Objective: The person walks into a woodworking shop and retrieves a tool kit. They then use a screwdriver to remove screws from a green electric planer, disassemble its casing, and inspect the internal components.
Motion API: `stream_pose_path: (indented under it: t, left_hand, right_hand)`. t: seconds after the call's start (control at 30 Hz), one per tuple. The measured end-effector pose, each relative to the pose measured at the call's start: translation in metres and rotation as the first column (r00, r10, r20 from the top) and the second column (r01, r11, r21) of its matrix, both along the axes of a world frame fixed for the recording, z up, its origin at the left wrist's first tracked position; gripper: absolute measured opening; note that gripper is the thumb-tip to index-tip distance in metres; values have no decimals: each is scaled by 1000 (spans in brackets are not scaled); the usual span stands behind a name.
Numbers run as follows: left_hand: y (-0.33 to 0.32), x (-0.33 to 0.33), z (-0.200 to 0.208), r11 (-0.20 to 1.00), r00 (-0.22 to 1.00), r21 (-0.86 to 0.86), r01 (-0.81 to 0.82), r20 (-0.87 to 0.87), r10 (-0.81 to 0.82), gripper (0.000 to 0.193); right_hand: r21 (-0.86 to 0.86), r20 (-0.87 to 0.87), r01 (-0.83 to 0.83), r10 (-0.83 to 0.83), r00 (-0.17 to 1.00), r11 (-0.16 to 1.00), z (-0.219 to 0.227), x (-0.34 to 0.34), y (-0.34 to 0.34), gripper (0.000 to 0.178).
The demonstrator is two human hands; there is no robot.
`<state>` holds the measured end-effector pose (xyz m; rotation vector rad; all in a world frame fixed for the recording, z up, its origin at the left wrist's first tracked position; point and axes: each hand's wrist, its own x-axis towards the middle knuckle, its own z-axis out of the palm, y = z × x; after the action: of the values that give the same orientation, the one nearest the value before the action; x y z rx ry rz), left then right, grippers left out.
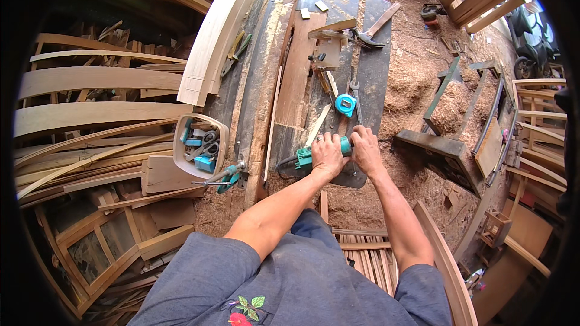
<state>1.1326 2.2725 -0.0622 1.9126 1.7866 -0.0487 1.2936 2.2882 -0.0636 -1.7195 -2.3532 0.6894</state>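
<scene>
A green handheld power tool with a dark cord lies across the near end of the dark workbench. My left hand is closed over its body from above. Curled in at the tool's right end, my right hand has its fingers closed; what they pinch is hidden. Just beyond the right fingers is a metal wrench, its near end close to them. Beside the wrench rests a turquoise tape measure. A thin wood strip lies just past my left hand.
A hammer, pliers and a wooden jig lie farther up the bench. On the left stand a tool-filled tub and a teal clamp. A metal-framed machine stands right among wood shavings; curved boards fill the left.
</scene>
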Motion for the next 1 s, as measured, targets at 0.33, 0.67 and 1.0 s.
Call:
stream_pose_path:
  t: [0.33,0.67,1.0]
  left_hand:
    - [-1,0,-5,1000,999,15,-27,45,26,76]
    - [1,0,-2,999,1000,39,-10,24,9,76]
    - [-1,1,-1,1000,999,20,-17,27,16,80]
  right_hand:
    - [109,-72,218,-211,975,970,7,-9,-53,42]
    - [8,-41,244,-244,969,970,-5,-9,-55,46]
    - [-29,-314,492,-475,822,870,-23,-3,-46,24]
